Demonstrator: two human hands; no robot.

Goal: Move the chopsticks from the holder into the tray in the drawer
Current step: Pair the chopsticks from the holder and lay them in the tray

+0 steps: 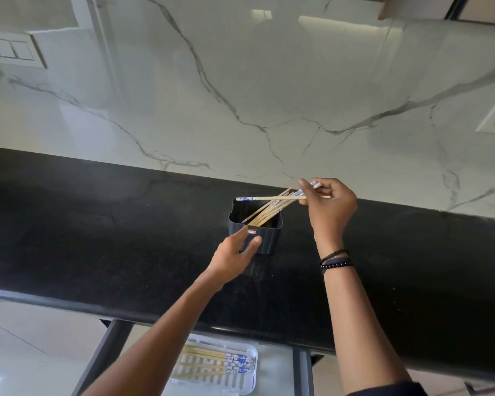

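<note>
Head view: our right hand [330, 208] pinches one chopstick [269, 198] lying crosswise above the holder [265, 238], which our left hand's [235, 257] loosely curled fingers [253, 242] steady, the tray [252, 358] well below.

I see soft, even daylight. Pale rectangular glare sits high on the glossy marble wall [269, 81]. The black worktop [97, 224] reads dark. Edges bow outward, slightly soft.
</note>
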